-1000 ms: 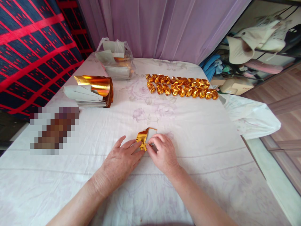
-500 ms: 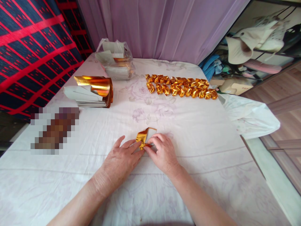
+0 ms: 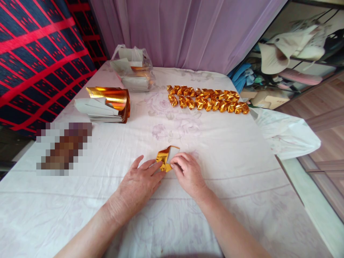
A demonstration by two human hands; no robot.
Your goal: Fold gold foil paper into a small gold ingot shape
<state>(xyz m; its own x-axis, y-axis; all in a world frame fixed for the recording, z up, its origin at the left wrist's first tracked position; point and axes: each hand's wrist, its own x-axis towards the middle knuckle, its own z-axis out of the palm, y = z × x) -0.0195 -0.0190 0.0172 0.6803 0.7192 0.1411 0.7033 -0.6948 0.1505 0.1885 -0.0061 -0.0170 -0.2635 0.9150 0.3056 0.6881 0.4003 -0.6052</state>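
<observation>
A small sheet of gold foil paper, partly folded with its pale grey back showing on the right, lies on the table. My left hand rests flat with fingers spread, its fingertips pressing on the paper's near left part. Thumb and forefinger of my right hand are pinched together at the paper's near right edge, where a gold flap is turned over. The fingertips partly hide that edge.
Two rows of folded gold foil pieces lie at the back right. A stack of gold-and-grey sheets stands at the left, with a clear plastic bag of more sheets behind. A white bag hangs past the right table edge.
My right fingertips have shifted slightly right and up, away from my left fingertips, and more of the gold flap at the near edge shows. My left hand stays almost still.
</observation>
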